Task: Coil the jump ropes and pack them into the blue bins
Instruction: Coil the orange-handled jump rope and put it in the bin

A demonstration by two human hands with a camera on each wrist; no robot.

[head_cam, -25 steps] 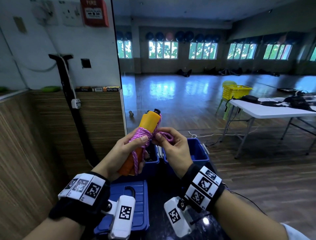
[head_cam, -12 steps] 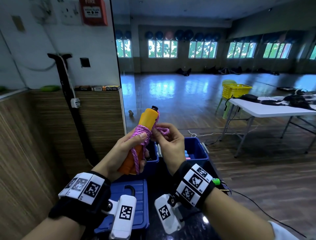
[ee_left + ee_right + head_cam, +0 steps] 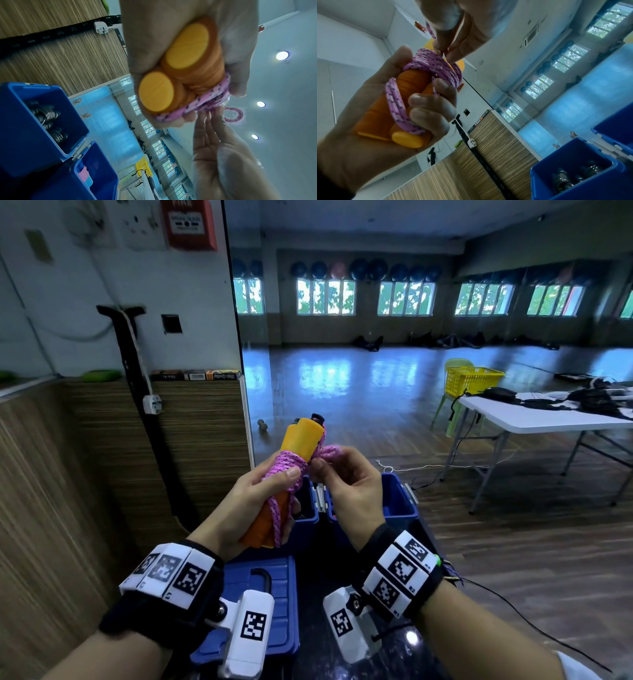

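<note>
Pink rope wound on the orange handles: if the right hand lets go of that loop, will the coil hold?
Probably not: the pink rope looks soft and floppy. The loose loop would likely spring free, unless tucked under the left hand's thumb.

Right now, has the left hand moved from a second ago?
No. The left hand still grips the handles in the same spot, just left of the left bin.

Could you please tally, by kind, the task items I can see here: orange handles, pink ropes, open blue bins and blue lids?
Orange handles: 2
Pink rope: 1
Open blue bins: 2
Blue lid: 1
Total: 6
</note>
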